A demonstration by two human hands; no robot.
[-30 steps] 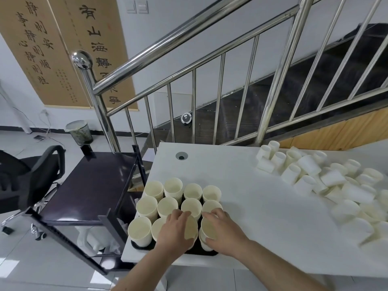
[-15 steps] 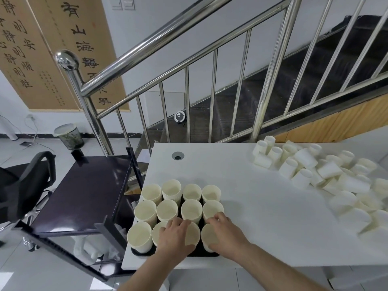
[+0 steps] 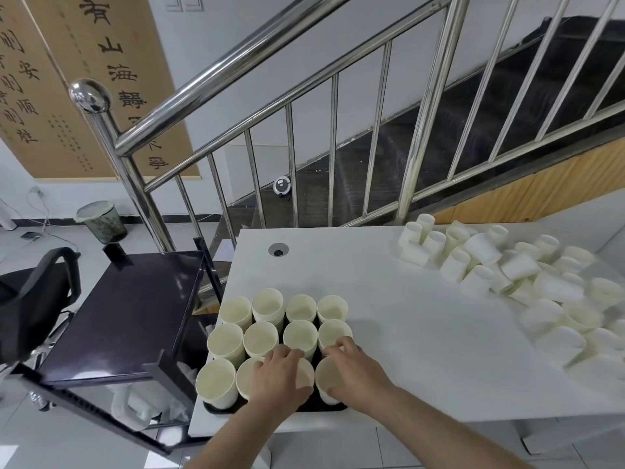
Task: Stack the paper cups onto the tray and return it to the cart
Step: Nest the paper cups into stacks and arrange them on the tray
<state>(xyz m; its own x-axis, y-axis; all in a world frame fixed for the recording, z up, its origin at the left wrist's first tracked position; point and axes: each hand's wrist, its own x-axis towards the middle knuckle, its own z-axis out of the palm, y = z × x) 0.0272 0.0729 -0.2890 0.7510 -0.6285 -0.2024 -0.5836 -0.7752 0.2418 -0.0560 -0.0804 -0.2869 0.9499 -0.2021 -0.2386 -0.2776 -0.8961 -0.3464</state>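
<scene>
While twelve stacks of paper cups [image 3: 260,338] stand upright in a grid on the dark tray [image 3: 216,407], both hands rest on the row nearest the tray's front edge. The left hand [image 3: 282,377] lies palm-down over the third stack of that row, fingers spread and loosely curved on its rim rather than clamped. The right hand [image 3: 351,370] cups the stack at the tray's front right corner, thumb on the near wall and fingertips reaching the rim of the stack behind. The step appears to be seating and straightening these stacks; it is best done with light, even downward pressure, keeping each stack vertical so that neighbours are not tipped, since the cups are thin and crush easily. The tray sits at the front left corner of the white surface [image 3: 406,333]. Left of the tray, just beside the surface, stands the black cart [image 3: 128,316], its top shelf bare. Well to the right of the tray lies a heap of loose cups [image 3: 527,282], mostly on their sides, so stacking seems unfinished.
</scene>
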